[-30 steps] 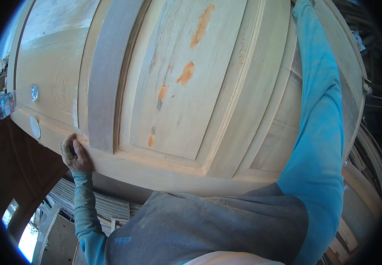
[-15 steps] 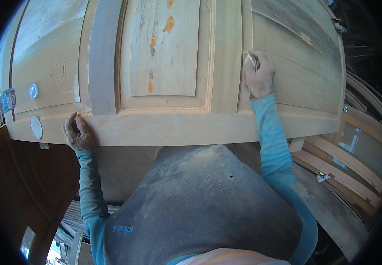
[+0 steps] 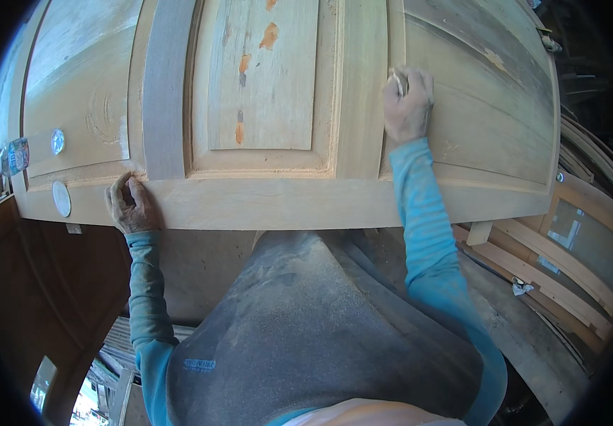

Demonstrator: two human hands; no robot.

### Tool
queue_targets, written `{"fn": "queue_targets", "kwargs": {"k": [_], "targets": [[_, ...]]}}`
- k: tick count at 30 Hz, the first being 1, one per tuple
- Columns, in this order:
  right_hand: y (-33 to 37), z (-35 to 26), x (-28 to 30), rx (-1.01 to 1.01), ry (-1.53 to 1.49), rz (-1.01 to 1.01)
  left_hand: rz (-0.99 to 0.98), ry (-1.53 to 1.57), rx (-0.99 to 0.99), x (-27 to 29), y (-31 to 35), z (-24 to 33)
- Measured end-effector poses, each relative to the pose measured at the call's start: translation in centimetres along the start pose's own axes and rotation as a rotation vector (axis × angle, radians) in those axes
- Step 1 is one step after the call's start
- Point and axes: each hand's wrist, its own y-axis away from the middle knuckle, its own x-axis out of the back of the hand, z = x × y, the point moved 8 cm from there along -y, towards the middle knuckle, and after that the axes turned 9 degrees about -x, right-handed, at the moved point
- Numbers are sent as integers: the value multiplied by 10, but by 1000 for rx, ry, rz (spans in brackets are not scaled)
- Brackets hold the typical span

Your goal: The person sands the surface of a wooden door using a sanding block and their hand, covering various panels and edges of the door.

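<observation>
A pale wooden panelled door [image 3: 250,204] lies flat in front of me. My right hand [image 3: 407,106] is closed round a folded piece of sandpaper [image 3: 399,84], pressed along the moulding at the left border of the right-hand panel. Little of the sandpaper shows past the fingers. At the door's near edge, to the left, my left hand [image 3: 130,204] rests on the bottom rail with loosely bent fingers, thumb apart, holding nothing. Orange filler patches [image 3: 269,35] mark the raised centre panel [image 3: 264,106] between my hands.
A round white disc [image 3: 61,199], a small shiny round piece [image 3: 57,141] and a clear printed package [image 3: 18,156] lie at the door's left. Dark brown panelling [image 3: 51,284] stands below them. Wooden frames [image 3: 555,263] lean at the right. Dust coats my dark apron [image 3: 306,305].
My right hand has slid a little farther from me and slightly left along the moulding with the sandpaper. My left hand stays at the near edge. The view has shifted slightly.
</observation>
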Motion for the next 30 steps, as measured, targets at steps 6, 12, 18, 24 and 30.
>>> {"fn": "queue_targets", "kwargs": {"k": [6,12,18,24,30], "targets": [[-211,44,-73,-166,151,-44,-13,8,-77,-6,-18,9],[-29,11,-11,59,105,-110,-23,10,-20,-7,-6,6],[14,0,14,43,92,-102,-62,-16,32,-6,-6,8],[-304,36,-105,-44,297,-23,-70,-45,32,-5,-17,14],[-213,37,-72,35,174,-91,-55,-18,-21,-7,-13,7]]}}
